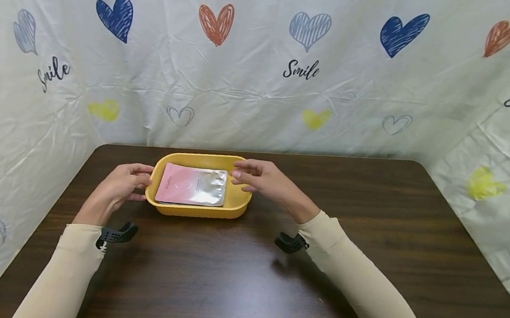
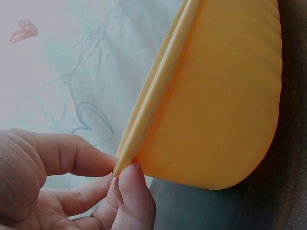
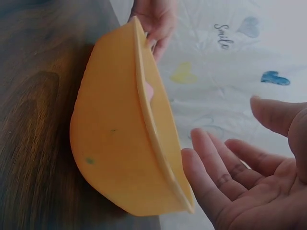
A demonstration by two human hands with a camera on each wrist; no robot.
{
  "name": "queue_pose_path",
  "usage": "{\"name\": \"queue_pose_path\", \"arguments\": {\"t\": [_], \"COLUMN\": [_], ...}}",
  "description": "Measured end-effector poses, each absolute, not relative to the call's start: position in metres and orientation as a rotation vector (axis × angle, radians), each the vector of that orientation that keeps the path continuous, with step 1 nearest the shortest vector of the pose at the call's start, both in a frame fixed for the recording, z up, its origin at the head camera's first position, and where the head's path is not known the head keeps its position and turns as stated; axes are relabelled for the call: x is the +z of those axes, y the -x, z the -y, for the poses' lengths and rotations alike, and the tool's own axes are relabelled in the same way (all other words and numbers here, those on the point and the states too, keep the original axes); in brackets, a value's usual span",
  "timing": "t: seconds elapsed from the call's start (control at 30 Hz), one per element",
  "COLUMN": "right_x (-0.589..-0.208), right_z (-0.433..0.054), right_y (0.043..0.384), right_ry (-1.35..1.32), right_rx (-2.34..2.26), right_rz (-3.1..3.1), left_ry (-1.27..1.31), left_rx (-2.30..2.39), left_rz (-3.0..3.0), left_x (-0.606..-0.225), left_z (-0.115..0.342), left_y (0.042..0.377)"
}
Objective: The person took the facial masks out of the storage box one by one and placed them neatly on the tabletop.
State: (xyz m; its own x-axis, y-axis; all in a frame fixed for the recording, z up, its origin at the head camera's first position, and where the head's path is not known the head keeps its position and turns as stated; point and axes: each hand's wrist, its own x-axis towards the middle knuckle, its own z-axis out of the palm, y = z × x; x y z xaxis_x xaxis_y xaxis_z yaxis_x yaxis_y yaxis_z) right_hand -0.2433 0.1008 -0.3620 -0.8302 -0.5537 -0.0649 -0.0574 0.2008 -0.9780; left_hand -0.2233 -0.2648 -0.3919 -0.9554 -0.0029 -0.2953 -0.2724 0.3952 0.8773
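Observation:
A yellow oval plastic basket (image 1: 201,211) stands on the dark wooden table, toward its back left. Inside it lies a flat pink-and-silver foil packet (image 1: 191,185), with a darker edge showing beneath it. My left hand (image 1: 123,184) pinches the basket's left rim between thumb and finger, as the left wrist view shows with the hand (image 2: 72,177) at the rim (image 2: 158,91). At the opposite end, my right hand (image 1: 259,177) hovers by the right rim. In the right wrist view this hand (image 3: 249,177) has its fingers spread and holds nothing, fingertips close to the rim.
The brown wooden table (image 1: 202,280) has rounded back corners. A white sheet (image 1: 256,74) printed with hearts and "Smile" hangs behind and at both sides. Black straps (image 1: 291,243) sit on both wrists, over cream sleeves (image 1: 354,282).

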Motion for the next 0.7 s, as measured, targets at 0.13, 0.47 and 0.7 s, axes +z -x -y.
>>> {"name": "queue_pose_path", "arguments": {"t": [0.13,0.47,0.7], "right_x": [-0.364,-0.371,-0.378], "right_z": [-0.092,-0.070,-0.054], "right_y": [0.248,0.259,0.266], "right_ry": [0.597,0.697,0.643], "right_rx": [-1.701,-1.694,-1.661], "right_rz": [-2.046,-2.055,-2.071], "left_ry": [0.247,0.248,0.248], "left_rx": [1.583,1.598,1.605], "left_rz": [-2.420,-2.424,-2.420], "left_x": [-0.392,-0.391,-0.392], "left_z": [0.266,0.264,0.261], "left_y": [0.224,0.223,0.222]}}
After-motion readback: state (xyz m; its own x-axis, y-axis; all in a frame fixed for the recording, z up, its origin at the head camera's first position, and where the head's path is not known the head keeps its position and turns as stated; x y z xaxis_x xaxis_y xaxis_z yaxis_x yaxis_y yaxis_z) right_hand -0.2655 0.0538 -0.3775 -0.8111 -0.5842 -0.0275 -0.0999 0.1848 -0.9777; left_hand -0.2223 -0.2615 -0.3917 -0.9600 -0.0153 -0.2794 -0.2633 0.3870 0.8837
